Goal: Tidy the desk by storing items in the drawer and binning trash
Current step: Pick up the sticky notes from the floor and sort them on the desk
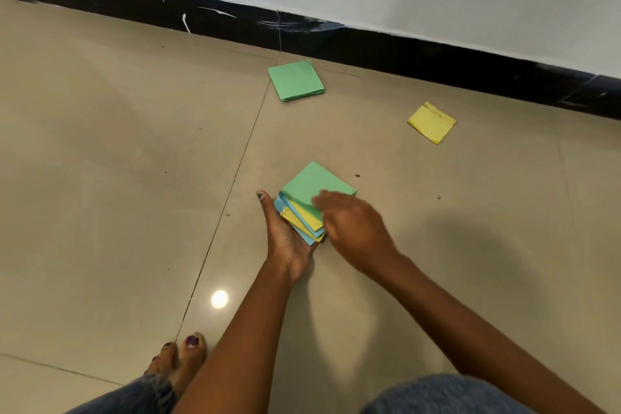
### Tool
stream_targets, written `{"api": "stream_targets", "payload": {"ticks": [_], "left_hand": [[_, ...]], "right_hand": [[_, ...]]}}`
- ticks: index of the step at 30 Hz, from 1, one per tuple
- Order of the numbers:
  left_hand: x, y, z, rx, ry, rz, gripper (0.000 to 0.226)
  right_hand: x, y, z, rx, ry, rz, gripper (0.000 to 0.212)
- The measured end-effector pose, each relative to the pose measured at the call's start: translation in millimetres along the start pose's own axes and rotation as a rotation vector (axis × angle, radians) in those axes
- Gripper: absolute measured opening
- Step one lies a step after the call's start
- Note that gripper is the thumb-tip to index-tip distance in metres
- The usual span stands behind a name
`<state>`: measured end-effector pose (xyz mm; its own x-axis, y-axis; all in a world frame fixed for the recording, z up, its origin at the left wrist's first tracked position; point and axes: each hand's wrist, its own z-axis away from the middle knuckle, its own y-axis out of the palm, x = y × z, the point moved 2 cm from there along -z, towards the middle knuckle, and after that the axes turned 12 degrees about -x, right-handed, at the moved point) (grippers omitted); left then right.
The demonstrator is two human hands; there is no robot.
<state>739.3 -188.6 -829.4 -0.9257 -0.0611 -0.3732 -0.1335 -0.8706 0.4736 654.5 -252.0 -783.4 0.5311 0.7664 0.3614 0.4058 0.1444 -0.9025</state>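
A stack of folded coloured papers (311,191), green on top with yellow and blue beneath, rests in my left hand (282,235), held palm up just above the floor. My right hand (353,225) lies over the stack's right side with its fingers on the green top sheet. A folded green paper (295,81) lies on the floor further ahead, near the wall. A folded yellow paper (431,123) lies on the floor to the right of it.
Beige floor tiles (117,144) with a grout line running diagonally from the wall toward my bare foot (184,356). A black skirting board (369,44) under a white wall bounds the far side. My denim-clad knees fill the bottom edge.
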Motion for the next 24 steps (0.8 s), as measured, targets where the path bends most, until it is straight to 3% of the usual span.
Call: {"api": "stream_targets", "payload": {"ticks": [2,4,6,8,10,12,15,18,22,24], "left_hand": [[0.8,2.6,3.8,-0.007,0.014,-0.021,0.072],[4.8,3.5,1.7,-0.059,0.026,-0.060,0.050],[7.7,3.3,0.3,-0.165,0.067,-0.125,0.025],[7.9,3.7,1.5,-0.217,0.080,-0.157,0.022],[6.6,3.2,1.0,-0.237,0.076,-0.157,0.027],[7.2,3.5,1.8,-0.244,0.070,-0.156,0.029],[8.4,2.3,-0.6,-0.244,0.085,-0.163,0.024],[8.3,2.2,-1.8,-0.242,0.099,-0.174,0.017],[8.9,2.0,-2.9,-0.253,0.103,-0.207,0.008],[9.3,1.4,-3.5,-0.253,0.102,-0.196,0.008]], "right_hand": [[6.4,10.6,11.9,0.202,-0.043,0.063,0.047],[1.7,8.3,10.9,0.283,0.068,-0.011,0.047],[-7.6,-2.6,-1.3,0.167,0.228,-0.157,0.038],[-27.4,-12.3,-21.2,-0.057,0.321,-0.201,0.034],[-60.0,-18.3,-42.3,-0.175,0.395,-0.099,0.032],[-102.4,-22.9,-61.2,-0.168,0.435,0.132,0.034],[-167.3,-32.4,-79.1,-0.033,0.474,0.471,0.043],[-198.8,-38.7,-81.5,0.203,0.503,0.563,0.052],[-192.6,-43.1,-88.1,0.248,0.335,0.710,0.027],[-186.9,-44.3,-93.2,0.314,0.322,0.751,0.027]]}}
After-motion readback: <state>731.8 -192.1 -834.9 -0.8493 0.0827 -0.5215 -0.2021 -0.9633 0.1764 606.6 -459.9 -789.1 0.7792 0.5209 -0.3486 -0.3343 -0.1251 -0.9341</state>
